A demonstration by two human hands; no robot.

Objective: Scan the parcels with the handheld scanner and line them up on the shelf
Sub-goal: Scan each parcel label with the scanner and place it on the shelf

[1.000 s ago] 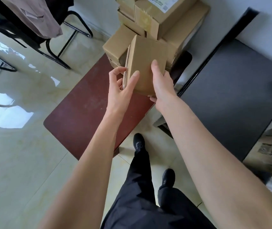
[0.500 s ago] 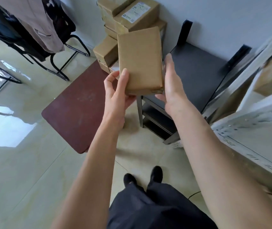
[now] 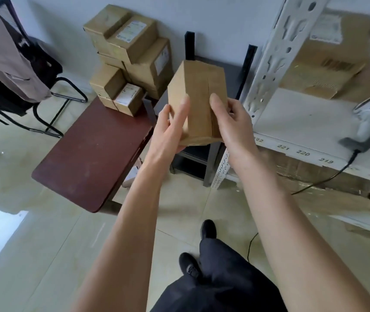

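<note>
Your left hand (image 3: 170, 127) and right hand (image 3: 231, 124) grip one cardboard parcel (image 3: 198, 102), unscanned I'd judge; the scanner (image 3: 368, 122) lies on the shelf (image 3: 292, 127), and stacked parcels (image 3: 127, 61) remain.

Matt cardboard parcel (image 3: 198, 97), glossy floor (image 3: 44, 233)

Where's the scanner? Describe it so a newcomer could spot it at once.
Find the white metal shelf on the right. The scanner stands on it near the right edge, in front of flattened cardboard. It is the only white, cabled device there; everything else is brown.
</note>
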